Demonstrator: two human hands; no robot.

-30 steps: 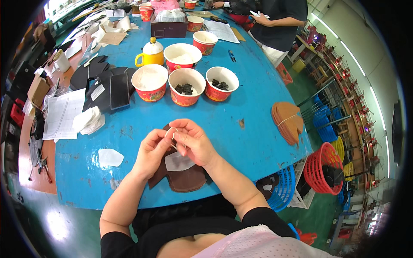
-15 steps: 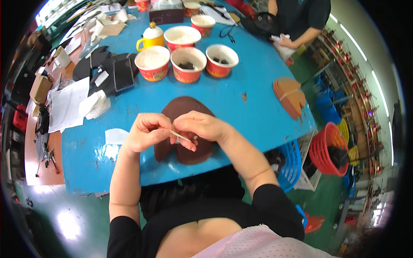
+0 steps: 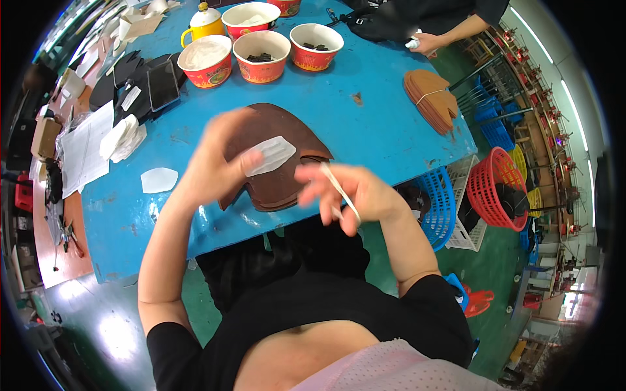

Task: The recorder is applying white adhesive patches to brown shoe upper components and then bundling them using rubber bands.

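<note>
On the blue table in front of me lies a stack of dark brown leather pieces (image 3: 282,190), rounded at the far end. A translucent white patch (image 3: 274,155) rests on the stack. My left hand (image 3: 225,153) is over the stack's left side, fingers and thumb apart, partly smeared by motion, its thumb at the patch's edge. Near the stack's right edge hovers my right hand (image 3: 358,192), holding a pale rubber band (image 3: 340,189) looped around its spread fingers. Another white patch (image 3: 159,180) lies on the table left of my left hand.
Paper tubs (image 3: 262,57) and a yellow pot (image 3: 203,25) stand at the back. A phone (image 3: 163,86), black pieces and papers are at the left. A banded tan leather bundle (image 3: 430,101) sits far right, with baskets (image 3: 497,189) beyond the edge. Another person's hand (image 3: 427,43) is at the back right.
My hands were together over the stack with the rubber band between them. They have moved apart; the band is now around my right fingers, and the patch on the stack shows. The view has shifted.
</note>
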